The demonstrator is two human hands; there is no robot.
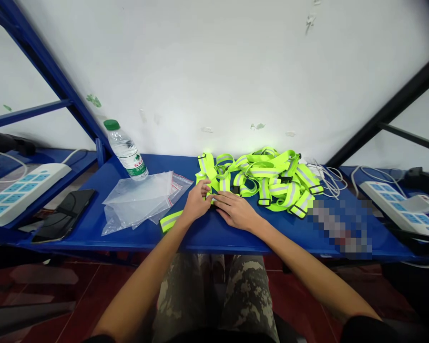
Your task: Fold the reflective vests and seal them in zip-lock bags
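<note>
At the front middle of the blue table, a yellow-green reflective strap (170, 221) runs beneath my left wrist, its free end lying flat to the left. My left hand (196, 202) is closed, with bent fingers gripping a part of this strap. From the right, my right hand (236, 210) meets it, fingers pressed together over the same spot and thumb tucked underneath. The fingers partly hide what lies between them. Just beyond both hands, a loose pile of similar reflective straps (277, 190) with black buckles spreads to the right.
Clear zip bags (139, 195) lie left of my hands, with a water bottle (128, 151) behind them. A black phone (65, 215) and a power strip (25, 193) are farther left. White cables (331, 181) and another power strip (403, 207) are on the right. A wall (214, 71) rises behind.
</note>
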